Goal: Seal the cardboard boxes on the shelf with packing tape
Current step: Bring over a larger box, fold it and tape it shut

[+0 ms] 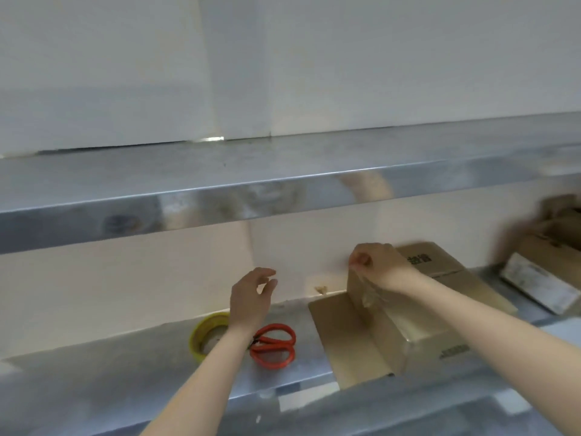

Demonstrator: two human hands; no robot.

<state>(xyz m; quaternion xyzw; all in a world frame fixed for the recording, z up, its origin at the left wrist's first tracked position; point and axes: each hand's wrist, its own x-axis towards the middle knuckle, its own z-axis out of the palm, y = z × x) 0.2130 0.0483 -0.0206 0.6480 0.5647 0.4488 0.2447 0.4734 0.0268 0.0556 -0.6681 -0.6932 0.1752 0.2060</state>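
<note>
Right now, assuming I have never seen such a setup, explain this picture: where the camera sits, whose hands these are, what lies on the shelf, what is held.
There is no machine here: a person works with two bare hands. The single picture comes from a camera worn on the head, looking forward and down. On the lower steel shelf lie a yellowish roll of packing tape, red-handled scissors and a brown cardboard box with one flap lying flat. The left hand hovers open above the roll and scissors, holding nothing. The right hand, its grip a pinch, holds what looks like a strip of clear tape hanging to the box. More cardboard boxes at far right are blurred.
</note>
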